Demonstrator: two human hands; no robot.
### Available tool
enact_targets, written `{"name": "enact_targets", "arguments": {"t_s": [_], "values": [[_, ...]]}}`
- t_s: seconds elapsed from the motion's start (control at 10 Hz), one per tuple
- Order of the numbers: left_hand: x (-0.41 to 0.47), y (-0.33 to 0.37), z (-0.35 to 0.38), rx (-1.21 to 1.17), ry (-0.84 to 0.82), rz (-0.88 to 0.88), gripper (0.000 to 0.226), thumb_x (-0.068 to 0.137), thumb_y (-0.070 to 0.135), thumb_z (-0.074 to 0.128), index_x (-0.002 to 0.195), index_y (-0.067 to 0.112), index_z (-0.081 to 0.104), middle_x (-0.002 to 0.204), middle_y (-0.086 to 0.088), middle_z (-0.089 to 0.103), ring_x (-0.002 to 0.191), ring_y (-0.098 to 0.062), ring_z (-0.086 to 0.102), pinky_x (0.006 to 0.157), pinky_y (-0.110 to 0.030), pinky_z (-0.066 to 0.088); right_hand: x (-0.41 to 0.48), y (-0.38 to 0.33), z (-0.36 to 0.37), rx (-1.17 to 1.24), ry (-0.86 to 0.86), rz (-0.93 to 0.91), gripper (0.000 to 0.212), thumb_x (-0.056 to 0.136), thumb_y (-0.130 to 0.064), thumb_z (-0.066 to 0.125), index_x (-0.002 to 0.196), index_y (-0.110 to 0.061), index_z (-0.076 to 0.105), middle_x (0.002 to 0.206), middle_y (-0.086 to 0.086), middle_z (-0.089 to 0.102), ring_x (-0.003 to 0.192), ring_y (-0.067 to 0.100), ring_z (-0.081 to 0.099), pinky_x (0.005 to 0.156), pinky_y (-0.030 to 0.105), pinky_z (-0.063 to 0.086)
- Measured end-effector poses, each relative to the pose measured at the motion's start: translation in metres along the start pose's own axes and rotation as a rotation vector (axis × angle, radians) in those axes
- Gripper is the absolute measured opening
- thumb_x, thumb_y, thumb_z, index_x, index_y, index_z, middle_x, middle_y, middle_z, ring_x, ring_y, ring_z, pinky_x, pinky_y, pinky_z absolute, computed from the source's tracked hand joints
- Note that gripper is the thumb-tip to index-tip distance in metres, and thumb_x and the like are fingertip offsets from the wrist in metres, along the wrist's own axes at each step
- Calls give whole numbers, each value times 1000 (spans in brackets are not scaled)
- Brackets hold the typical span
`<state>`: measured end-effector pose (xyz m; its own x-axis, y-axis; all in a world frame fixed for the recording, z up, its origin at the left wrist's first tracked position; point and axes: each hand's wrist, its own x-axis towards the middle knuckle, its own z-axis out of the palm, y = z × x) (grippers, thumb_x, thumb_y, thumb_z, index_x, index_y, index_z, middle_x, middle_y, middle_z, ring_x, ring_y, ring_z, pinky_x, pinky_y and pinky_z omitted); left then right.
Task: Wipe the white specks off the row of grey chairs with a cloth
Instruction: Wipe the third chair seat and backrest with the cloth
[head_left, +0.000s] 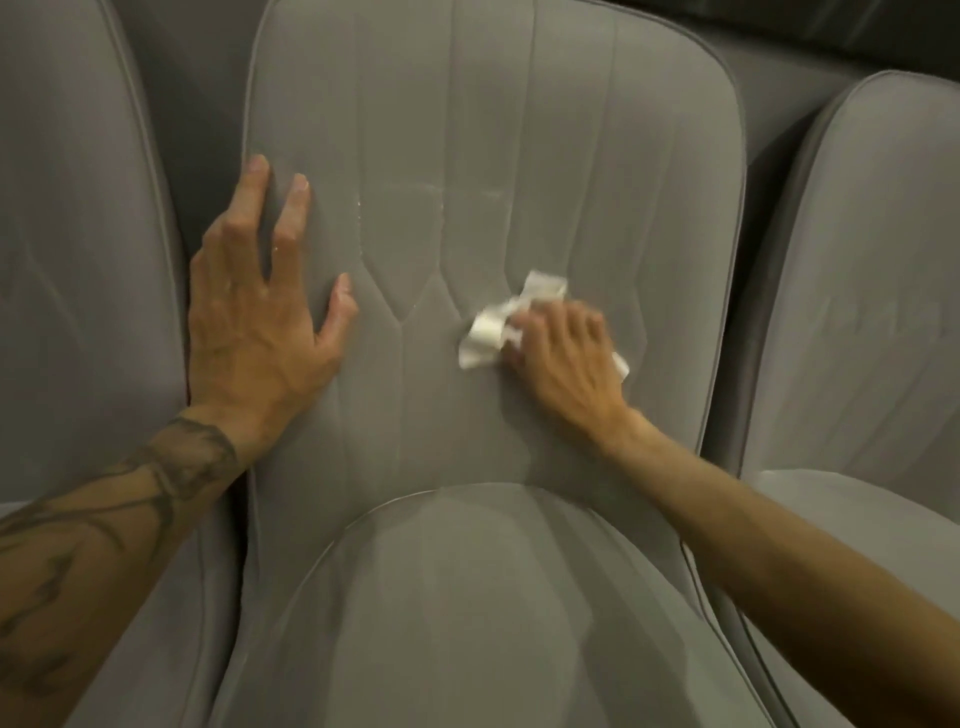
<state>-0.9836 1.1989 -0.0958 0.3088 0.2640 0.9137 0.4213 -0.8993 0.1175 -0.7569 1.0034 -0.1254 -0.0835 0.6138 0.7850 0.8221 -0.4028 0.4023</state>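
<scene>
White cloth pressed on the middle grey chair's backrest.

The crumpled cloth (498, 325) lies against the lower centre of the middle chair (493, 130) backrest, held under the right hand (563, 358), whose fingers are curled closed over it. A few white specks (358, 205) show higher up along the stitched seams. The left hand (260, 312) rests flat on the backrest's left edge, fingers spread open and holding nothing. The left chair (78, 260) and right chair (857, 312) stand close on either side.
</scene>
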Motion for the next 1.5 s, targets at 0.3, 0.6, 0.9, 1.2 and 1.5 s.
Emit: {"name": "enact_targets", "arguments": {"t_s": [0.3,0.6,0.9,1.2,1.5], "values": [[0,-1,2,12,6,3,70,103,43,51,163,16,26,168,-18,24,146,-34,34,115,-40,29,-83,-43,15,38,-149,-106,24,99,-26,51,116,-11,58,99,13,61,83,31,53,76,40,37],[0,0,-1,12,5,-6,70,102,42,52,162,14,28,168,-19,24,147,-33,33,117,-42,30,-62,-28,26,16,17,70,24,101,-30,52,119,-13,51,104,7,47,86,28,43,80,38,34],[-1,0,-1,16,-1,-8,70,103,42,51,163,14,27,168,-19,24,148,-34,33,117,-38,27,-43,-17,2,22,-93,-111,26,100,-25,41,117,-13,57,102,14,62,83,30,52,77,39,32],[0,0,-2,8,8,-5,70,102,41,52,162,14,29,167,-18,26,145,-34,36,115,-38,30,8,-25,6,80,82,190,20,102,-33,49,111,-15,44,99,16,59,84,31,48,77,41,34],[1,-2,-1,15,3,4,71,101,39,54,162,15,27,168,-17,24,146,-37,37,116,-45,34,124,34,-8,-53,422,535,25,104,-41,43,113,-18,49,108,9,56,92,19,42,78,30,28]]}}
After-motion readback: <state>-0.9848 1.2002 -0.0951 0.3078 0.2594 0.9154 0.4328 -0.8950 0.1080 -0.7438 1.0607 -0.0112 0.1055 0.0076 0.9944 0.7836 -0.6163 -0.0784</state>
